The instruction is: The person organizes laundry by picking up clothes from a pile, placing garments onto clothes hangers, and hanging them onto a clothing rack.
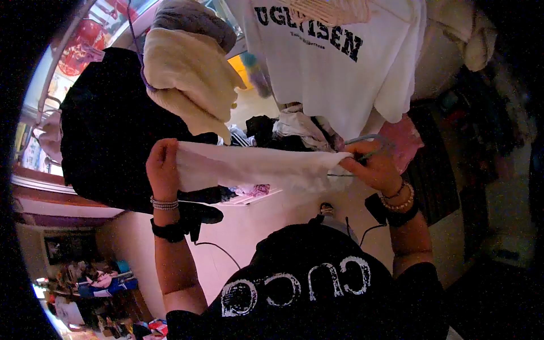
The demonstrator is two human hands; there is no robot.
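A white cloth [255, 163], perhaps a garment, is stretched sideways between my two hands at chest height. My left hand [163, 168] is closed on its left end, fingers curled into a fist. At the other end my right hand [376, 165] pinches the cloth's edge. A thin grey-blue hanger [377, 137] also passes through the right hand, with part of it hidden by the fingers and the cloth. What kind of garment the cloth is, I cannot tell.
A white shirt with black lettering [317, 62] hangs in front. Left of it hang a cream cloth [187, 73] and a large black garment [119, 124]. Several clothes [294, 127] lie heaped behind the held cloth. A pink cloth [409, 141] hangs beyond my right hand.
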